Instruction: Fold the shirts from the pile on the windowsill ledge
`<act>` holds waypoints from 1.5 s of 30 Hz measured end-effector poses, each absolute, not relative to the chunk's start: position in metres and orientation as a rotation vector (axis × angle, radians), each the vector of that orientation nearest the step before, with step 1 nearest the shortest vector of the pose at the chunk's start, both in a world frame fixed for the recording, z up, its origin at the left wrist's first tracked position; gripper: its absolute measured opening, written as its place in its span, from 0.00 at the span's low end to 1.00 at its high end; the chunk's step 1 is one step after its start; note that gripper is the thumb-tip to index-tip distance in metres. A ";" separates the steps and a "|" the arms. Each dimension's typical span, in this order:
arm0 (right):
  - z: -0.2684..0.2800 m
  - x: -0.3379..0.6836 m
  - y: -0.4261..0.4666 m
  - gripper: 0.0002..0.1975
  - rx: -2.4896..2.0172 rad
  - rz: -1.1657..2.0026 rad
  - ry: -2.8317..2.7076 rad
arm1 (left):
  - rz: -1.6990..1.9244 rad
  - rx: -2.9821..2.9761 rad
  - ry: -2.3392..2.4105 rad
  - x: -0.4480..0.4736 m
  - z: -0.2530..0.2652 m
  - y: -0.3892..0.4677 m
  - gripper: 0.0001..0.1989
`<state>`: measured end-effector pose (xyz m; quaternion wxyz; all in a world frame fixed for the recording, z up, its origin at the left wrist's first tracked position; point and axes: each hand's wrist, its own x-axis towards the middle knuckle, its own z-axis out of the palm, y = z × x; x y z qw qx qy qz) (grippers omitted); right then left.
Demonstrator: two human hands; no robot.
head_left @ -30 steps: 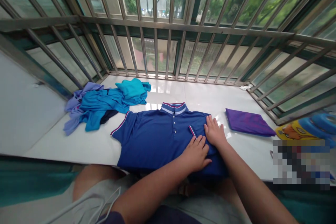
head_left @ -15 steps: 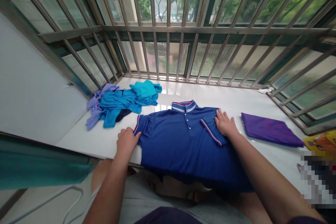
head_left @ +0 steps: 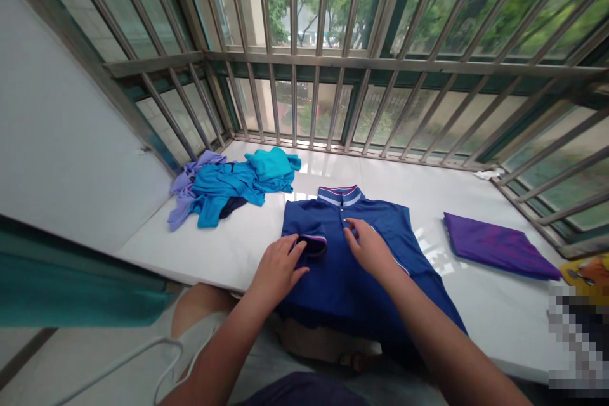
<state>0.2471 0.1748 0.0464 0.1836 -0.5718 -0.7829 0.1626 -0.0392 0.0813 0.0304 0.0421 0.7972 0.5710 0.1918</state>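
Note:
A navy polo shirt lies front up on the white ledge, its striped collar toward the window. Both sleeves are folded in over the chest. Beside the shirt's left edge, my left hand has its fingers at the striped cuff of the near-left sleeve, thumb spread away. That cuff gapes, showing a dark inside. My right hand is over the middle of the chest by the buttons, thumb and forefinger apart, with nothing visible in it. My right forearm partly hides the other sleeve. The shirt's hem hangs over the front edge.
A heap of blue, turquoise and lilac clothes lies at the back left. On the right is a folded purple garment, with a yellow printed item beyond it. Metal window bars border the ledge.
The left sleeve, spread outward before, is now folded in onto the chest. My left hand moved right with it. My right hand left the shirt's right shoulder and came to the middle.

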 end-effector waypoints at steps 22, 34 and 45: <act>0.037 0.051 0.288 0.16 -1.557 0.539 -2.575 | 0.365 2.152 1.615 -0.126 0.011 0.073 0.22; 0.050 0.076 0.220 0.19 -1.474 0.256 -2.504 | 0.654 2.350 1.866 -0.137 0.003 0.088 0.15; 0.005 0.202 0.096 0.23 -1.270 0.205 -2.606 | 0.328 2.327 1.871 -0.068 -0.013 0.178 0.31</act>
